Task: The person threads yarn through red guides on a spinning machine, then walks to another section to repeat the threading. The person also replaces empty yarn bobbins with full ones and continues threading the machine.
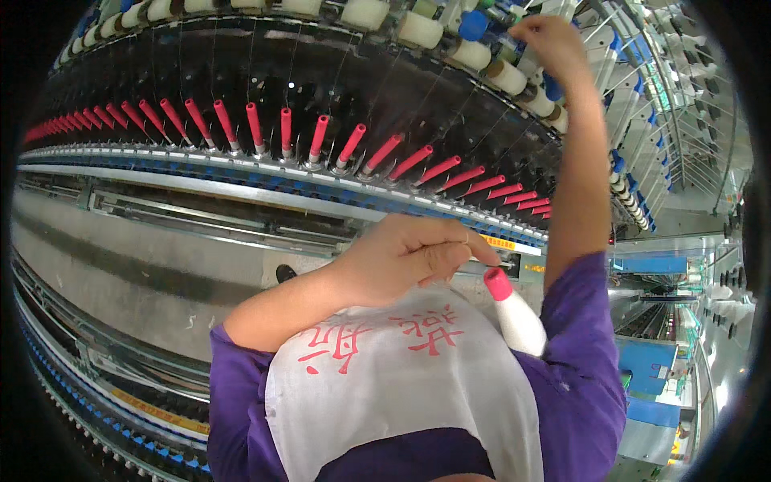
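Note:
My left hand (422, 251) is in front of my apron, its thumb and fingers drawn together and the index finger reaching right. Anything between them is too small to make out. Just below that fingertip stands a tilted bobbin of white yarn (519, 323) with a pink top; I cannot tell whether the finger touches it. The bobbin's lower end is hidden by my apron and sleeve. My right hand (554, 50) is raised to the upper rail, fingers bent together beside a blue round part (475, 26) and the white yarn rolls (471, 55). What it pinches is not visible.
A long row of pink bobbin tubes (285, 132) stands on the spinning frame along its metal rail (265, 170). Another machine (120, 394) runs behind at the lower left. Blue cabinets (650, 365) and an aisle lie to the right.

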Tool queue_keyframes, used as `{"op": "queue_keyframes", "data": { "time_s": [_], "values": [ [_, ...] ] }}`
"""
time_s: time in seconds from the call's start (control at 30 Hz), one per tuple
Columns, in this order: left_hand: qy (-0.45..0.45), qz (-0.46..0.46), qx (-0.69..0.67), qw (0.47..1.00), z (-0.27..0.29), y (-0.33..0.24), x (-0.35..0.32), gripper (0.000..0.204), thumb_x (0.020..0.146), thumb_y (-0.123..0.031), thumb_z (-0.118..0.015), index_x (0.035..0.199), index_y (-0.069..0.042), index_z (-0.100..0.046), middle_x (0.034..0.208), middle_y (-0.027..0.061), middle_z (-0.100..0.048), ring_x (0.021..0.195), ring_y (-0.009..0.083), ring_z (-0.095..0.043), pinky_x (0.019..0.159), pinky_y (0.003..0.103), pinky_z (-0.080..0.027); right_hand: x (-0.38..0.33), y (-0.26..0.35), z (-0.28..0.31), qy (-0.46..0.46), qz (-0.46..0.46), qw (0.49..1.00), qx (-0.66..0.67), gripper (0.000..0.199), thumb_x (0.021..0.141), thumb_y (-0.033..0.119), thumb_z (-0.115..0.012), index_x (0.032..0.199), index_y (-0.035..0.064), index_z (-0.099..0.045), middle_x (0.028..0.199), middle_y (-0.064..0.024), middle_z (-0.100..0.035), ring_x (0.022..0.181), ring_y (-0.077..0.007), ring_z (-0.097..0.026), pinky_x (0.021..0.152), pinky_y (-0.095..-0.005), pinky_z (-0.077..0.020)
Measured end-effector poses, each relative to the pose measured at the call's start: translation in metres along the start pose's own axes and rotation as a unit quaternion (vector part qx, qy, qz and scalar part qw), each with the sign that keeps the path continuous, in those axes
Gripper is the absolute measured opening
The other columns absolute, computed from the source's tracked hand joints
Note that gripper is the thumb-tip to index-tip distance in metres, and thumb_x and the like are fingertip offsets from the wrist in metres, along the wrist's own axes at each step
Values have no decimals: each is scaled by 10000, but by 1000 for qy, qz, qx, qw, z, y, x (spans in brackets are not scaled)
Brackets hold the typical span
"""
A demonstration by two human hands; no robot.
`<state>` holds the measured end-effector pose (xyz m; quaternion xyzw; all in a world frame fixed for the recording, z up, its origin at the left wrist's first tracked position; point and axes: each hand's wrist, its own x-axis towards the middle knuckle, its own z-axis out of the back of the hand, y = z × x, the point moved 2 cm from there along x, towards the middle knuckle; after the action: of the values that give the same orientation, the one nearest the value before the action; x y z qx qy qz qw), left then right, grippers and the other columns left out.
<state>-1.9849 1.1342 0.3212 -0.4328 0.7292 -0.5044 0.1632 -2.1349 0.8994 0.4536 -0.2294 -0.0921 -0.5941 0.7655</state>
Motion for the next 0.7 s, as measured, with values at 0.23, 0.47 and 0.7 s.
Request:
{"op": "queue_keyframes", "data": {
  "time_s": [0.23,0.47,0.7],
  "values": [
    [5,-70,213,975,16,1,-7,195,881,-143,-539,1022,-76,-655,732,16,-453,640,106,-443,584,239,-356,-2,-30,-72,-123,169,957,-201,159,724,167,-547,733,50,-655,768,-137,-629,866,-296,-585,892,-453,-386],
    [36,-110,280,953,21,6,-3,94,773,-65,-624,859,-58,-661,775,58,-495,768,202,-490,656,317,-390,-2,-13,-44,-139,85,980,-115,182,752,205,-567,752,54,-669,752,-97,-623,819,-273,-587,864,-414,-403],
    [-248,-150,462,839,76,-9,-40,62,777,-77,-604,818,-30,-603,832,100,-549,807,286,-503,720,374,-425,-120,130,-80,-280,129,808,502,105,706,31,-669,695,81,-578,669,-35,-565,619,-211,-479,650,-343,-360]
  ]
}}
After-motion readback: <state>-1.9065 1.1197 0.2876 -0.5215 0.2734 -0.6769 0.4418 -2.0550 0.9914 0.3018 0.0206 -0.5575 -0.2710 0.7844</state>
